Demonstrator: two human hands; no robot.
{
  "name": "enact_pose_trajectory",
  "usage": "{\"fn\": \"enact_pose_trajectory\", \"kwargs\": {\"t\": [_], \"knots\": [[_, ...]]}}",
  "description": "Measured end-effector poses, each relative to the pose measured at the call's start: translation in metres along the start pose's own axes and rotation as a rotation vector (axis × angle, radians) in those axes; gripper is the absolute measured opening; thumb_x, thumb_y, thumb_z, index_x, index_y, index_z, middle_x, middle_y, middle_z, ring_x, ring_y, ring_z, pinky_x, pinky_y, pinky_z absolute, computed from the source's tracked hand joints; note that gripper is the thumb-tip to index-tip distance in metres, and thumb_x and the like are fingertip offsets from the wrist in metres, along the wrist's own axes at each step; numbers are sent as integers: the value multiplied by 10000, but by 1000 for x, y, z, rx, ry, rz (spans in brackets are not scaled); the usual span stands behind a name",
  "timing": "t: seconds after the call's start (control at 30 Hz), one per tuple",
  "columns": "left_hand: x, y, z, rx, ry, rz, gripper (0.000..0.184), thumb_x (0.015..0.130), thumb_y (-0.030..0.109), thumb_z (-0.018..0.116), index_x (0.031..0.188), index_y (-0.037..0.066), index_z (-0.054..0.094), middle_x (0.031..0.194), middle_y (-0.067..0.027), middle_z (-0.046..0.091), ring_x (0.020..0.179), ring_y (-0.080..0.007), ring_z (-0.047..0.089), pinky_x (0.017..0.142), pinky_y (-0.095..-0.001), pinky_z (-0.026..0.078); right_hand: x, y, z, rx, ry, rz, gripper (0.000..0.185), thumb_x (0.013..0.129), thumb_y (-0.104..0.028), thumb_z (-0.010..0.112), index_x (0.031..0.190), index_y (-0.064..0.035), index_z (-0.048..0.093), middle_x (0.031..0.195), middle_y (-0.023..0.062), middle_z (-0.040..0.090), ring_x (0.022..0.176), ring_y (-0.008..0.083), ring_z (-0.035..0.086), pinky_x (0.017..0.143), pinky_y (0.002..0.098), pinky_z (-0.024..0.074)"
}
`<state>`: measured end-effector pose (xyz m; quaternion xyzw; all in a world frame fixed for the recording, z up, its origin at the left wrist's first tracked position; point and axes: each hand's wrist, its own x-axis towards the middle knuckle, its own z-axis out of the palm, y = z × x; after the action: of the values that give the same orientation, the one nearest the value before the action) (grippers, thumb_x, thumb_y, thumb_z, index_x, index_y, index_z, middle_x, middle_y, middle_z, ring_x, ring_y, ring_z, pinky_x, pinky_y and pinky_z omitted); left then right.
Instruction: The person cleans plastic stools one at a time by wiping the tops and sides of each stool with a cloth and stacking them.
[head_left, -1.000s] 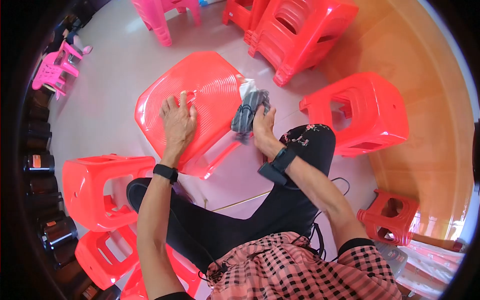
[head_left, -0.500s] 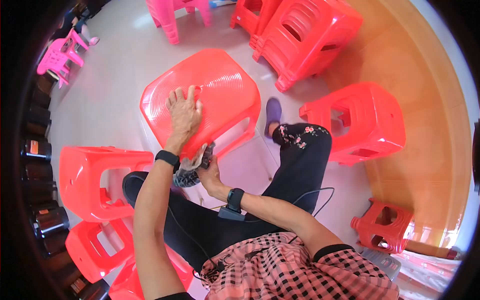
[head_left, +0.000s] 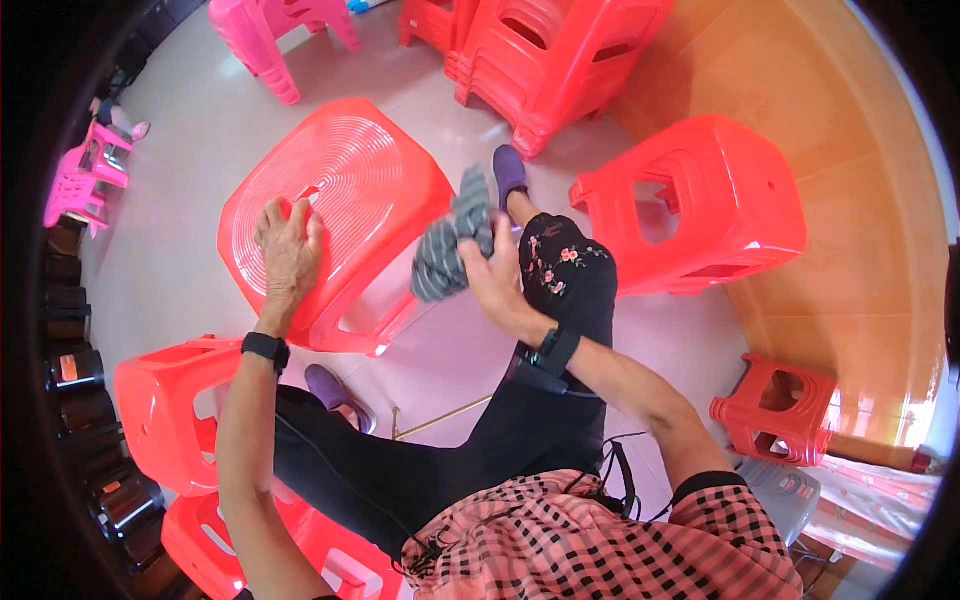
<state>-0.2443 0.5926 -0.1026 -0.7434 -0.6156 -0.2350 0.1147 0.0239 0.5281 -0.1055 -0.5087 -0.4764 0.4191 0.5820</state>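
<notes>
My left hand [head_left: 290,255] rests on the seat of a red plastic stool [head_left: 365,165], fingers apart and slightly bent, just short of the small hole in its middle. Concentric rings mark the seat. To the right of this stool, my right hand [head_left: 495,270] is closed around a bunched grey striped cloth [head_left: 447,250]. The cloth hangs in the air beside the stool's edge, one end sticking up; whether it touches the stool I cannot tell.
A red stool [head_left: 735,190] stands to the right, with stacked red stools [head_left: 560,60] behind. More red stools [head_left: 165,410] crowd the lower left. A pink stool [head_left: 265,40], a pink chair [head_left: 80,180] and an orange-brown wall [head_left: 800,90] surround the floor.
My right hand has brought the cloth from below the stool's near edge up and to the right. My left hand stays on the seat. The view has shifted, and the stool appears further left.
</notes>
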Motion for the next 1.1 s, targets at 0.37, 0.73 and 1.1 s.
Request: {"fn": "enact_pose_trajectory", "kwargs": {"t": [0.37, 0.73, 1.1], "knots": [[5, -2, -4, -7, -56, 0, 312, 877, 214, 538, 1134, 38, 567, 1169, -189, 448, 1126, -355, 423, 953, -481, 322, 100, 104, 20, -307, 179, -134, 246, 842, -176, 588, 1022, -9, 606, 957, 193, 611, 922, 324, 597, 810, 384, 462], [6, 2, -10, 18, -132, -68, 324, 887, 193, 544, 1171, 38, 567, 1246, -203, 422, 1216, -365, 375, 1007, -478, 297, 140, 342, -20, -26, -79, 725, 363, 877, -267, 511, 1131, -47, 648, 1069, 161, 665, 946, 259, 638, 817, 363, 489], [8, 8, -14, 9, -160, -91, 341, 912, 222, 501, 1202, 53, 558, 1297, -203, 400, 1234, -360, 377, 1038, -460, 280, 61, 372, 4, -154, 378, 779, 378, 871, -286, 531, 1139, -21, 550, 1027, 136, 639, 939, 281, 607, 846, 405, 442]]}}
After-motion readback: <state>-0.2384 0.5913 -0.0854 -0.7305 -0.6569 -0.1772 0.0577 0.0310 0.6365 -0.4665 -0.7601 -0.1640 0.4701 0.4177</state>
